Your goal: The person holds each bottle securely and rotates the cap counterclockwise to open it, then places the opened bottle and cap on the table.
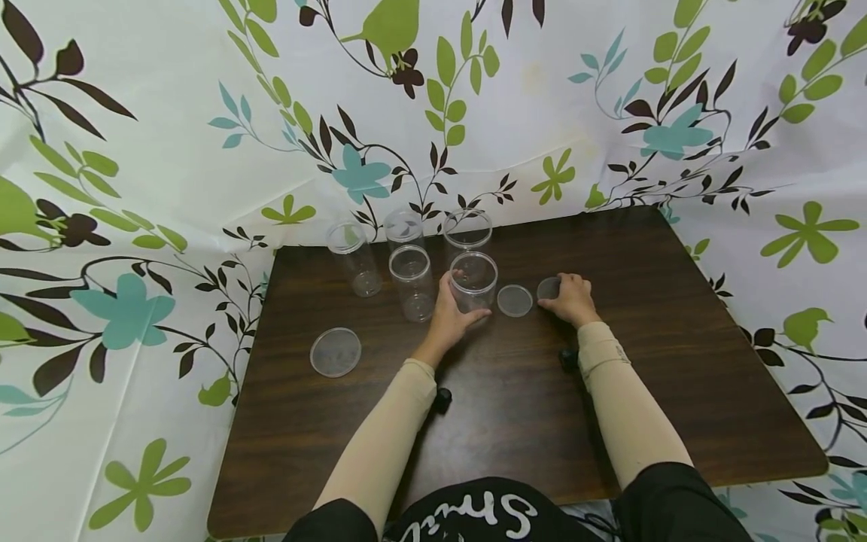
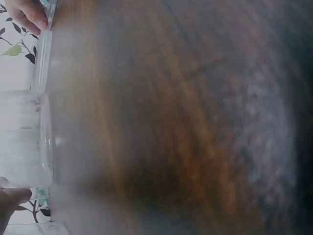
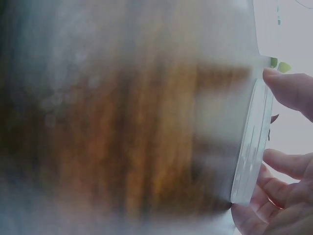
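On a dark wooden bench, the left hand grips a clear jar. The right hand pinches a small round lid lying beside another lid.

Both wrist views blurred; jar cut off at left edge, lid smeared.

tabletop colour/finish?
Dark brown wood grain on the table, clearest in the head view; both wrist views show it blurred.
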The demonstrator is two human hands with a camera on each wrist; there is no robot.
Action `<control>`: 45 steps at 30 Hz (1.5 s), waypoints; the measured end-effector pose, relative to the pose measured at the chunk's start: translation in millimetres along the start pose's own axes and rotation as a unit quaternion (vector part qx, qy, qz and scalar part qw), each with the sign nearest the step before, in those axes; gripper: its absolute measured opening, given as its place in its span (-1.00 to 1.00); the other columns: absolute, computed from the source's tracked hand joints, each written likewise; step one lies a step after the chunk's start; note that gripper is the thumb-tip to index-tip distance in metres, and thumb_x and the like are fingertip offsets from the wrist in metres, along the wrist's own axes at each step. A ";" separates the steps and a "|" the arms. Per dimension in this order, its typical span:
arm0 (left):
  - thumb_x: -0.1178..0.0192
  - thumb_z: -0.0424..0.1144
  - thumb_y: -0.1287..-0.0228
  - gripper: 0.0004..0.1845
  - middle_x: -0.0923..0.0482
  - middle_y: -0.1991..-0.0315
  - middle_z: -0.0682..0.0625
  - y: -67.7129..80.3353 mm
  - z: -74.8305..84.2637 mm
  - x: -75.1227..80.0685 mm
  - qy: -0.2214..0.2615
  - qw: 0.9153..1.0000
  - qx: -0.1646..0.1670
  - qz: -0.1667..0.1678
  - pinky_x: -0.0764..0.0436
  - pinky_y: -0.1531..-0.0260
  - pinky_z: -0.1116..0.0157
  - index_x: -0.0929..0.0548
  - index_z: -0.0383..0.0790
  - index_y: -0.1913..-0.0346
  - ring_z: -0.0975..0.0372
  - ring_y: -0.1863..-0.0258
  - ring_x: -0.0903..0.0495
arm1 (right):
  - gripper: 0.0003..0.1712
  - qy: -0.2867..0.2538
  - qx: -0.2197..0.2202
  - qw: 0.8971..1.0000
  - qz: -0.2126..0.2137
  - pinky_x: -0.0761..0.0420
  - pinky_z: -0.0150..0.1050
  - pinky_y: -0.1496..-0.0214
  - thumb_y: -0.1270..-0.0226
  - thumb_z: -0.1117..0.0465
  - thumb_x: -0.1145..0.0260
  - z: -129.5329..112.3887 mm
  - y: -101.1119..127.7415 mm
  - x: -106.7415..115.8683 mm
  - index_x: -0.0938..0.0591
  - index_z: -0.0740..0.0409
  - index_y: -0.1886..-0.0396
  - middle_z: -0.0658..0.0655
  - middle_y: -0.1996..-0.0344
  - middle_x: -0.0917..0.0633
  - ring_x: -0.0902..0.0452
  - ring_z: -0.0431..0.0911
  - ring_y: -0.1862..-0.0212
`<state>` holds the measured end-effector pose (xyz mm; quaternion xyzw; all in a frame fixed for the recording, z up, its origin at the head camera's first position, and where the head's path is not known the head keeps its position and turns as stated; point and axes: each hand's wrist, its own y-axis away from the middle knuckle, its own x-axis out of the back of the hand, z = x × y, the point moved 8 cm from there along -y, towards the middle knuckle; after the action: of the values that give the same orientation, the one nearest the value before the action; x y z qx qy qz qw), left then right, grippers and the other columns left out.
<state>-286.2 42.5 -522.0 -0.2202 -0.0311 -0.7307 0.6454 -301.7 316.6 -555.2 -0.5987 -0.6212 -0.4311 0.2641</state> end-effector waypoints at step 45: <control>-0.53 0.07 -0.10 0.09 -0.34 -0.44 -0.20 3.9 -32.4 -5.6 -0.116 0.988 0.100 -0.033 -0.43 -0.31 0.06 -0.05 -0.16 -0.53 -0.01 -0.37 -0.42 | -0.17 -0.026 0.198 0.979 0.035 0.07 0.19 -0.55 -0.50 0.07 -0.23 -196.2 10.8 87.3 -0.13 0.39 -0.55 0.44 -0.49 -0.19 0.05 0.32 -0.54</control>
<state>-291.2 36.3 -554.2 -0.2371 -0.1862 -0.7142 0.6317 -340.6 193.6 -383.2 -0.5665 -0.6797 -0.2744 0.3765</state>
